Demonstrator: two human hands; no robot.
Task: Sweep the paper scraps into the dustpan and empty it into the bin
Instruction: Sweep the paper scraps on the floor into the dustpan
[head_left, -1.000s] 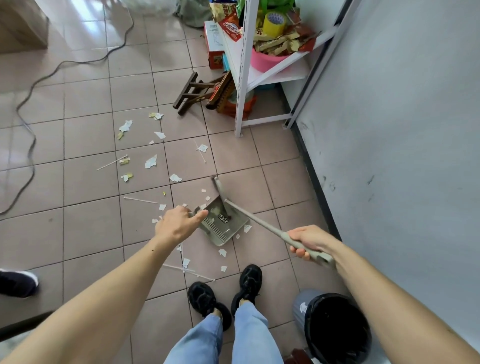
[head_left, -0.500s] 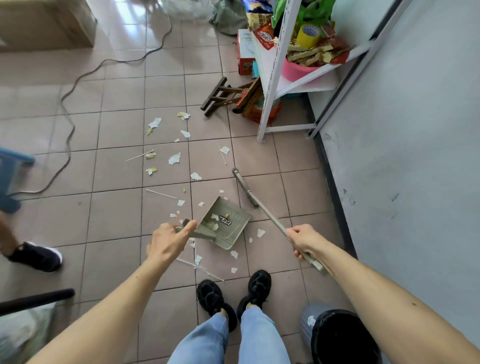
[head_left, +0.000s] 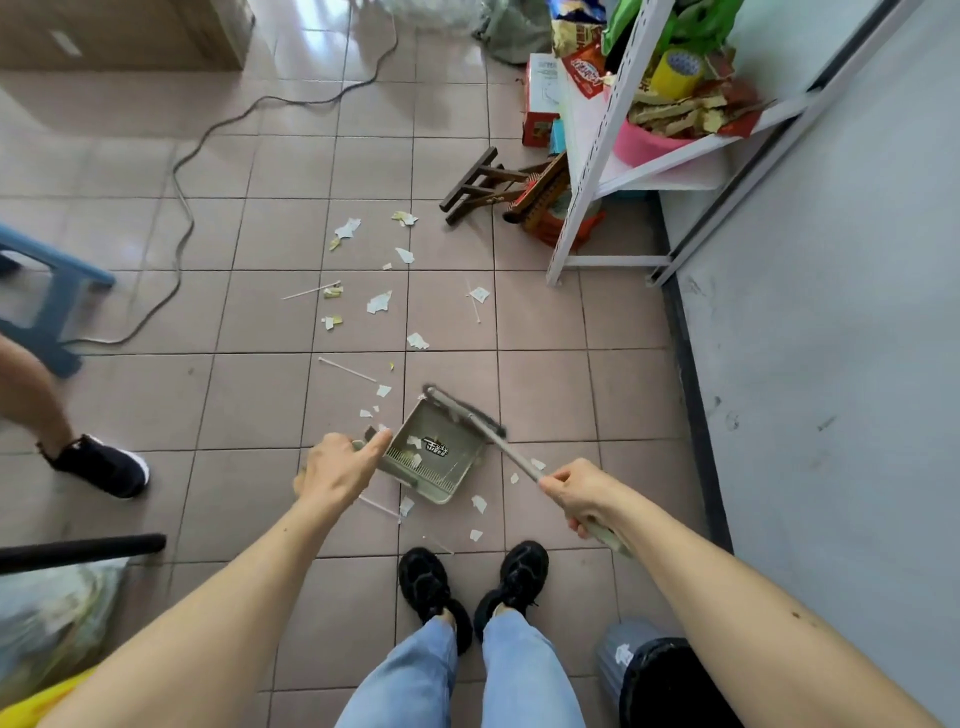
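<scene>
A grey-green dustpan (head_left: 441, 475) rests on the tiled floor in front of my feet, with a few paper scraps inside. My left hand (head_left: 337, 467) grips the dustpan's handle at its left side. My right hand (head_left: 582, 496) is closed on the long grey handle of a brush (head_left: 470, 415), whose dark bristle head lies along the pan's far right edge. White and yellowish paper scraps (head_left: 379, 302) and thin white sticks are scattered over the tiles beyond the pan, and a few lie close to my shoes. A bin (head_left: 670, 686) with a black liner stands at the lower right.
A white metal shelf (head_left: 582, 171) with packets stands at the upper right against the grey wall. A fallen wooden stool (head_left: 485, 184) lies beside it. A cable (head_left: 179, 208) snakes across the left floor. Another person's leg and black shoe (head_left: 101, 465) are at the left, near a blue stool (head_left: 47, 296).
The brush head has swept from the far tiles back to the dustpan's right edge. The view has shifted, showing more of the floor at the left and the other person's leg.
</scene>
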